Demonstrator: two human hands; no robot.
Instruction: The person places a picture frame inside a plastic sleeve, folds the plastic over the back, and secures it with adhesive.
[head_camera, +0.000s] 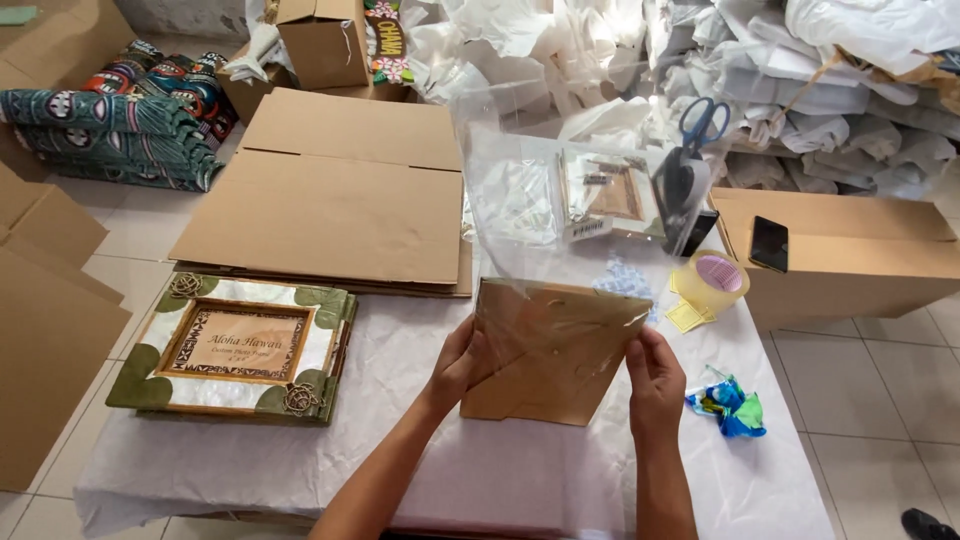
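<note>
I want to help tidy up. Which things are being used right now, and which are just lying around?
Being used:
left hand
right hand
brown frame back
clear plastic bag

Just lying about:
green picture frames
tape roll
scissors
phone
flat cardboard
crumpled wrapper

clear plastic bag mid-table; brown carton right; dark phone atop

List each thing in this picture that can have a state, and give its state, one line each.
Left hand: gripping the frame's left edge.
Right hand: gripping its right edge.
Brown frame: back facing up, partly inside the bag.
Clear plastic bag: open, upright.
Scissors: closed.
Flattened cardboard boxes: stacked.
</note>
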